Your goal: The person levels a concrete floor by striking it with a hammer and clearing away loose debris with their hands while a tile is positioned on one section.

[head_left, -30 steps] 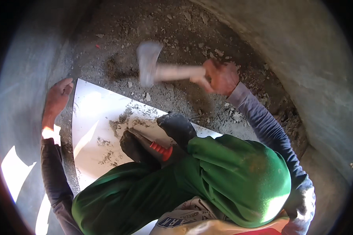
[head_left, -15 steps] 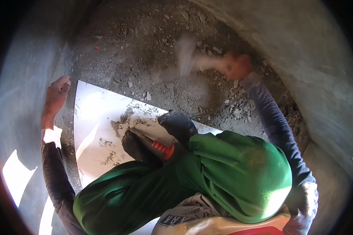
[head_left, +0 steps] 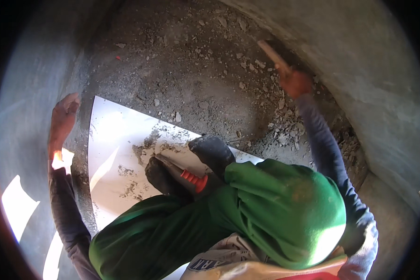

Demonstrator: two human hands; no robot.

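Observation:
My right hand (head_left: 296, 83) is closed around a short wooden-handled tool (head_left: 276, 57) at the far right, beside the curved wall; the tool's working end is dark and hard to make out. At the left, my left hand (head_left: 64, 116) rests against the wall near the floor, fingers loosely bent and seemingly holding nothing. Between my feet (head_left: 212, 151) lies a tool with a red ribbed handle (head_left: 194, 178) and a grey tapered blade. Under my feet is a white sheet (head_left: 108, 140) smeared with grey dirt.
Curved grey walls (head_left: 378, 84) close in on both sides. Broken chips and rubble (head_left: 284, 135) cover the rough floor, thickest at the right. A small red scrap (head_left: 118, 58) lies far left. My green-trousered knees (head_left: 289, 205) fill the near middle.
My right hand has moved slightly right with the tool, which was blurred and pointing left and now points up and left toward the wall. My left hand has barely shifted.

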